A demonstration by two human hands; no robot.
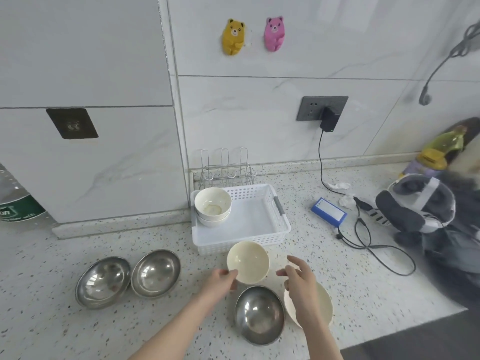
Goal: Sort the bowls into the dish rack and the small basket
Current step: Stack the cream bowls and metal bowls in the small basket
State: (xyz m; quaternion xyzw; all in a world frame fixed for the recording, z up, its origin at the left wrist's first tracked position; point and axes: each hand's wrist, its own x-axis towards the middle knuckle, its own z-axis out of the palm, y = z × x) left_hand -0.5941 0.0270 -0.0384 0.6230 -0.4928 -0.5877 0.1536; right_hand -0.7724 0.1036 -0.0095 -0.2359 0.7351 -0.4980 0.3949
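Note:
My left hand [222, 280] grips the near-left rim of a cream bowl [248, 262], which is held just in front of the white basket [259, 239]. Just right of that bowl hovers my right hand [298, 278], its fingers loosely spread and holding nothing. Two stacked cream bowls [213, 207] sit in the basket's back left corner. Behind the basket stands the wire dish rack [226, 170]. A steel bowl [259, 314] lies near me, and another cream bowl [323, 305] shows partly under my right forearm. Two more steel bowls [104, 280] [155, 272] sit at the left.
A blue box [329, 211], a charger cable [363, 242] and crumpled tissue [337, 185] lie right of the basket. A dark bag with a headset [420, 203] fills the right side. A water bottle [15, 201] stands at the far left. The counter edge runs at lower right.

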